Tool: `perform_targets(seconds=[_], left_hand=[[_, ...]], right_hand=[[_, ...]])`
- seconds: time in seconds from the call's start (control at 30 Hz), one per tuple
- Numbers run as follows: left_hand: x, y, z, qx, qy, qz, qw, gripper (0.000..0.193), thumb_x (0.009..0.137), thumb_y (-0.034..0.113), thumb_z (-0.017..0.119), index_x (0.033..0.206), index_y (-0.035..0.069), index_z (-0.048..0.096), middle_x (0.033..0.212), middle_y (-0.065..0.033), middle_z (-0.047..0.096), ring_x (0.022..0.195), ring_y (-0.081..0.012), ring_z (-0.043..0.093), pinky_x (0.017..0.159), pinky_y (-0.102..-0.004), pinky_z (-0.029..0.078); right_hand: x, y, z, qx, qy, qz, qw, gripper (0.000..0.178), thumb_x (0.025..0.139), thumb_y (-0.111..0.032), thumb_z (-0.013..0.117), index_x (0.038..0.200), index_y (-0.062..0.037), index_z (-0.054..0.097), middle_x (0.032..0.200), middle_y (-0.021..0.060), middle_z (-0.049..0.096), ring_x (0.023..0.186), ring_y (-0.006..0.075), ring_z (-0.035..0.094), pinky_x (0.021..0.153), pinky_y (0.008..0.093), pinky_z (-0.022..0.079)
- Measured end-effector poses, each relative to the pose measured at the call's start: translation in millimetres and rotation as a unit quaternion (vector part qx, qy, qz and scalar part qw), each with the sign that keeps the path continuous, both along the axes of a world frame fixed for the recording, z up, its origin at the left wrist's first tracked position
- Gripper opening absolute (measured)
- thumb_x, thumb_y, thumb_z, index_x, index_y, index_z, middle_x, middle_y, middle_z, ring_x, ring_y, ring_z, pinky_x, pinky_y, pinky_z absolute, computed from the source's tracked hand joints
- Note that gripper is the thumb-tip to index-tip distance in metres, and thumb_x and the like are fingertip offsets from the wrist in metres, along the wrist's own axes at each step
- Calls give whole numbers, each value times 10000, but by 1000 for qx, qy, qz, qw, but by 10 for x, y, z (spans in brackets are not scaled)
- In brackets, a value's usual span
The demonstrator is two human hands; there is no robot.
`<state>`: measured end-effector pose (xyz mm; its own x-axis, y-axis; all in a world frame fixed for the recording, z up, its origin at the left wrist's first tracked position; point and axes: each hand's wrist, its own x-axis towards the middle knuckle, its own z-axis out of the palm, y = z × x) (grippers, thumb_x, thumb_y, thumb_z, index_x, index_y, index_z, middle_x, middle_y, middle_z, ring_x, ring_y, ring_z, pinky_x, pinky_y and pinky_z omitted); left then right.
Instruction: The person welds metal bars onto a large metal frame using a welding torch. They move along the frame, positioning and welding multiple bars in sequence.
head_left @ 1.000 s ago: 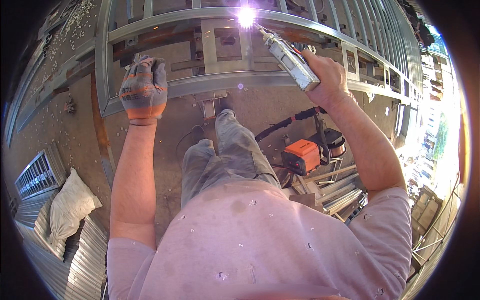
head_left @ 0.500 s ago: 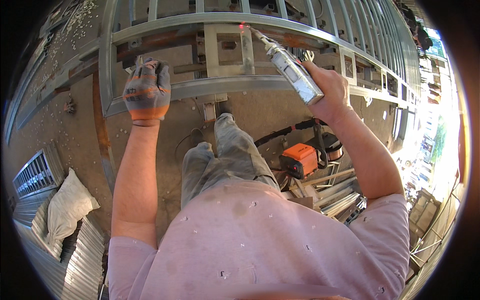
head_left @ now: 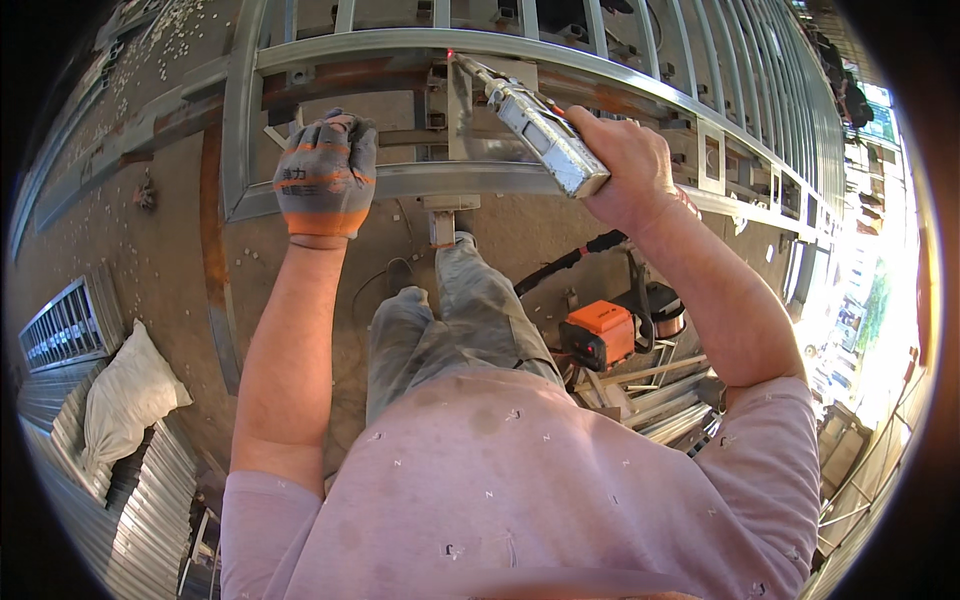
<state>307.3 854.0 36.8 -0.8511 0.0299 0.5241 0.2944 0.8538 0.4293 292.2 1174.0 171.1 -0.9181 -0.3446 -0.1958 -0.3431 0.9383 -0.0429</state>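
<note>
My bare right hand (head_left: 632,168) grips a silver, scuffed handheld laser welding gun (head_left: 543,135), its nozzle pointing up and left. A small red light spot shows at the nozzle tip, by the upper rail of a galvanized metal frame (head_left: 390,47). Below the tip, a flat metal plate (head_left: 459,110) stands between the frame's two rails. My left hand (head_left: 325,180), in a grey and orange work glove, is closed above the lower rail, near the frame's left corner. Whatever it may hold is hidden by the fingers.
An orange machine (head_left: 600,330) with a wire spool (head_left: 664,305) stands on the floor to the right, a black hose (head_left: 560,265) running from it. Metal bars (head_left: 670,408) lie beside it. A white sack (head_left: 130,400) rests on corrugated sheets at left. Many thin uprights cross the frame at top right.
The welding gun and my right hand have shifted left, moving the red spot left along the upper rail. My left hand, still closed, appears farther right; the whole view has also shifted slightly.
</note>
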Motion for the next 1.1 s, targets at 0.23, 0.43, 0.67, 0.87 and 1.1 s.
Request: perform_targets(seconds=[0.23, 0.43, 0.67, 0.87, 1.1], left_hand=[[-22, 13, 6, 14, 25, -8, 1000, 152, 936, 236, 799, 980, 104, 737, 968, -117, 778, 869, -356, 747, 777, -459, 596], [-20, 5, -8, -3, 24, -9, 1000, 159, 946, 261, 793, 988, 119, 733, 963, -108, 776, 856, -345, 747, 754, -451, 596], [-24, -4, -34, -7, 20, -17, 1000, 150, 951, 255, 793, 1004, 133, 724, 950, -89, 774, 850, -334, 749, 744, -448, 599], [-32, -1, -59, -2, 27, -17, 999, 148, 952, 251, 796, 979, 125, 725, 950, -86, 776, 854, -329, 749, 757, -443, 599], [-40, 12, -51, -2, 37, -9, 999, 146, 960, 245, 804, 960, 121, 725, 931, -79, 779, 840, -318, 752, 754, -437, 593]], right_hand=[[-26, -13, -51, 0, 11, 2, 1000, 405, 833, -257, 776, 1211, -184, 649, 950, 99, 769, 938, 371, 749, 789, 520, 584], [-28, -26, -61, 11, 4, -5, 1000, 365, 831, -251, 794, 1144, -160, 628, 948, 101, 768, 943, 370, 754, 796, 518, 589], [-29, -40, -31, 13, -9, -14, 1000, 362, 831, -245, 796, 1138, -153, 627, 944, 105, 767, 946, 371, 755, 804, 515, 589], [-31, -25, -64, 15, 11, -6, 1000, 343, 833, -256, 781, 1124, -154, 630, 933, 117, 764, 942, 387, 749, 804, 525, 584], [-23, -1, -96, 6, 23, -2, 1000, 334, 829, -256, 777, 1104, -144, 625, 921, 129, 761, 936, 393, 748, 795, 534, 579]])
